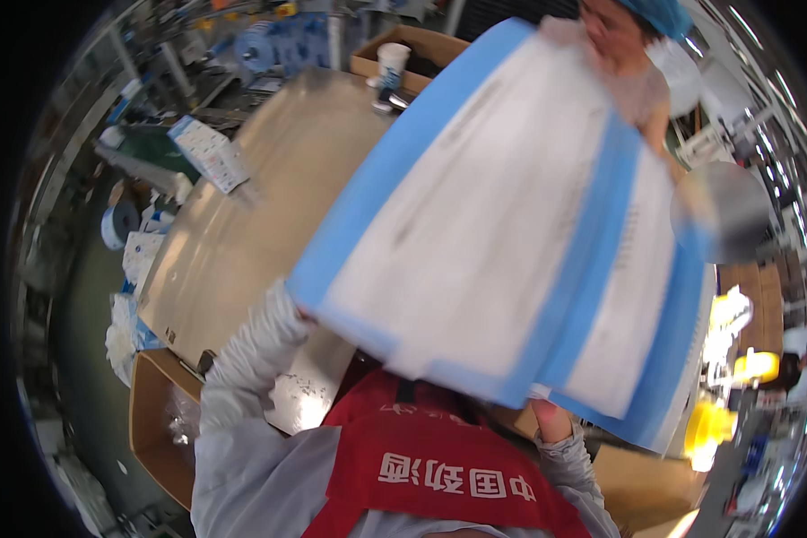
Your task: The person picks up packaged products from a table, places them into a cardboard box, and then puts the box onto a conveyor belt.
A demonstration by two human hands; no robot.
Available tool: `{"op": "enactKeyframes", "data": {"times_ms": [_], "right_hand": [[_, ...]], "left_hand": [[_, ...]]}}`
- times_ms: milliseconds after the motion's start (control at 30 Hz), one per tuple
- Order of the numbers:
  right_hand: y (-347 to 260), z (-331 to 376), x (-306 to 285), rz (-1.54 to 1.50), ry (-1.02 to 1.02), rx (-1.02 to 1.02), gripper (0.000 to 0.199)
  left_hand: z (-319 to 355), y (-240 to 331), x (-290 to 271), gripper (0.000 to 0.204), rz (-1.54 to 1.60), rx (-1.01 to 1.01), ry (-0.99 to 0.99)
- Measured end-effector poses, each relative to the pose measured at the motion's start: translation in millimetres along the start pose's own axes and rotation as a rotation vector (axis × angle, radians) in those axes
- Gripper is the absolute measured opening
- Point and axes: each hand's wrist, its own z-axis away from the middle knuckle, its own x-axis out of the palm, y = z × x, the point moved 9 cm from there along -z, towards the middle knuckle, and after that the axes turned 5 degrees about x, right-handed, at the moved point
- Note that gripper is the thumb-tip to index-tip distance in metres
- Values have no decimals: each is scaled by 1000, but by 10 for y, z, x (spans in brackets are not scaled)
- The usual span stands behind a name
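A large flattened carton (475, 206), white with blue bands and blurred by motion, is lifted in front of me and tilted over the work table. My left hand (306, 316) grips it at its near left corner; most of the fingers are hidden behind the board. At the near lower edge, my right hand (549, 418) is closed on the board, its fingertips out of sight underneath. The carton covers much of the table and part of the co-worker opposite.
A tan work table (269, 215) spreads to the left, with a small printed box (211, 152) at its edge. A white cup (392, 65) stands by an open cardboard box (412, 45) at the far side. Another open box (157, 421) sits lower left. A co-worker (632, 81) in a blue cap stands opposite.
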Motion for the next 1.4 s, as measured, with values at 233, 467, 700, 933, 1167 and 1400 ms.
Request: {"op": "enactKeyframes", "data": {"times_ms": [233,467,700,933,1167,1400], "right_hand": [[95,1576,-308,276,-239,253,55],[628,1992,-1632,235,357,492,48],[1265,1235,-2199,-182,593,329,67],[1681,56,-1812,64,459,174,92],[614,87,-1018,1483,359,-342,79],[1443,8,-1187,1333,144,-189,73]], "left_hand": [[-895,-771,2055,60,-72,-623,-1349],[-561,-2130,2673,47,-767,195,-885],[466,-1970,1494,62,-674,-1149,-830],[1712,-2829,1482,66,-202,-1007,-540],[1302,-2706,1462,87,-1317,-843,-1087],[835,-2513,1733,82,-1180,91,-770]]}}
